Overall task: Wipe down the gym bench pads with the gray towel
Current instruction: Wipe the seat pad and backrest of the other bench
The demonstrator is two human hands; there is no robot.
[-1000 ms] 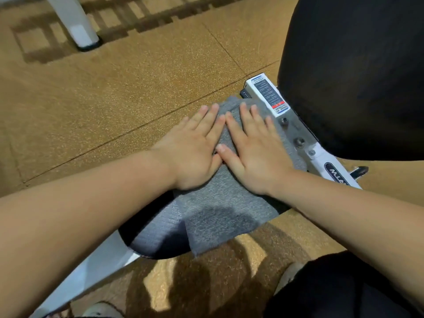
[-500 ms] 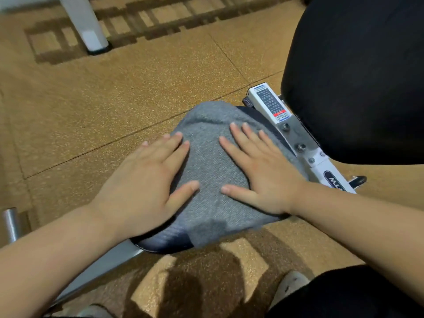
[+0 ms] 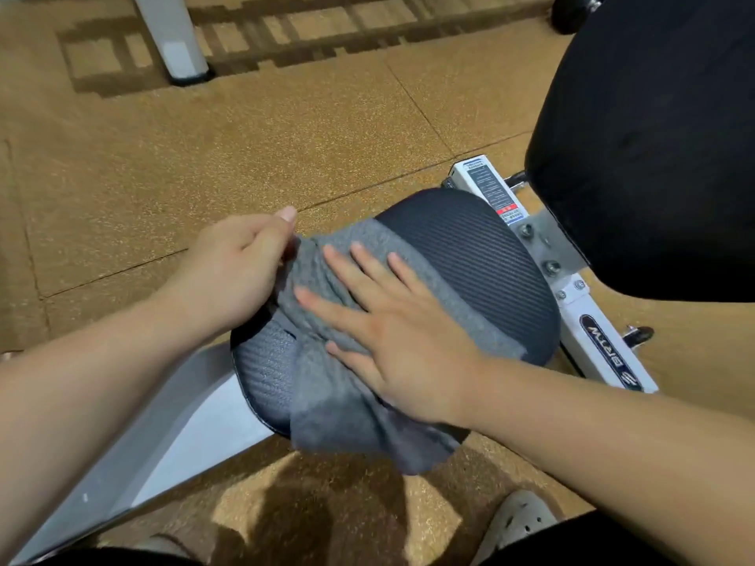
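Observation:
The gray towel [image 3: 327,386] lies bunched across a small round black ribbed seat pad [image 3: 482,263], its lower end hanging over the near rim. My left hand [image 3: 237,267] pinches the towel's far left edge between thumb and fingers. My right hand [image 3: 392,320] rests flat on the towel with fingers spread, pressing it onto the pad. The pad's right half and a patch at its left are bare. A large black back pad [image 3: 653,136] rises at the upper right.
The white bench frame [image 3: 604,345] with a label and bolts runs beside the seat pad at the right; a white beam [image 3: 163,435] slopes down to the lower left. A white post [image 3: 175,42] stands on the brown speckled floor. A light shoe [image 3: 519,520] shows at the bottom.
The towel has been pulled back and gathered, which uncovers the pad's right half. My left hand went from flat on the cloth to gripping its edge. My right hand slid nearer.

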